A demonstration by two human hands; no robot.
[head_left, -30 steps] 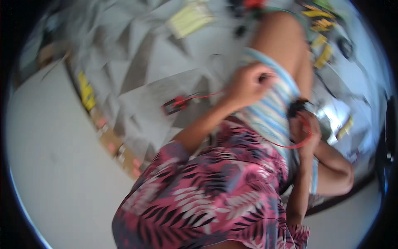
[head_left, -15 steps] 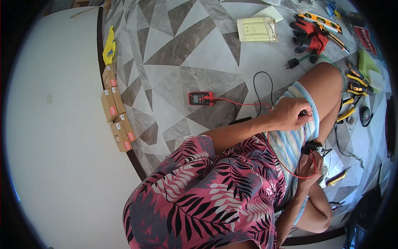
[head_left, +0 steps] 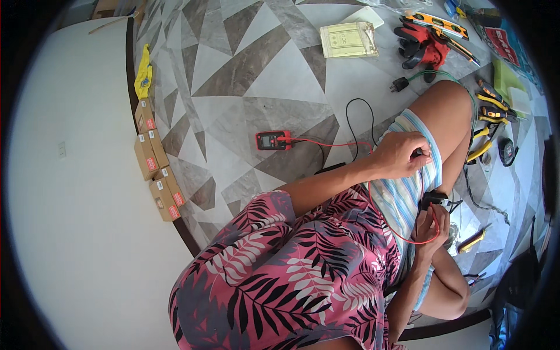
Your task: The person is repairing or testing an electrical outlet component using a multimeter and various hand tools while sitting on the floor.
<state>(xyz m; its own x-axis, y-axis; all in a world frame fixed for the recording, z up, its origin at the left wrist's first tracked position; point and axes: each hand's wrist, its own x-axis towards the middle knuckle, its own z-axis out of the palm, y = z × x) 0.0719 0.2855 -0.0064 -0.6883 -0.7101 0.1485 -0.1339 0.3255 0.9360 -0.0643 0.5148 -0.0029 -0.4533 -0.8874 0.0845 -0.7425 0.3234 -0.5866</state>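
Observation:
My left hand (head_left: 402, 154) is closed around a slim dark test probe (head_left: 417, 153) above the striped shorts on my lap. Lower in the picture, my right hand (head_left: 434, 228) has its fingers pinched at the end of a red test lead (head_left: 408, 240). Those fingers touch or nearly touch a small black block-shaped part (head_left: 433, 200); their grip partly hides the tip. On the floor at the left lies a red and black multimeter (head_left: 273, 140), with the red lead and a black lead (head_left: 348, 116) running from it toward my lap.
Red and black gloves (head_left: 427, 49), an orange spirit level (head_left: 437, 24) and a packaged panel (head_left: 349, 41) lie at the far side. Yellow-handled pliers (head_left: 479, 153), a tape measure (head_left: 507, 151) and a yellow cutter (head_left: 472, 240) lie at right. Cardboard boxes (head_left: 146, 154) line the wall.
The whole view has shifted slightly, so the floor things sit farther left. Both hands keep their grips, with the right still at the black block.

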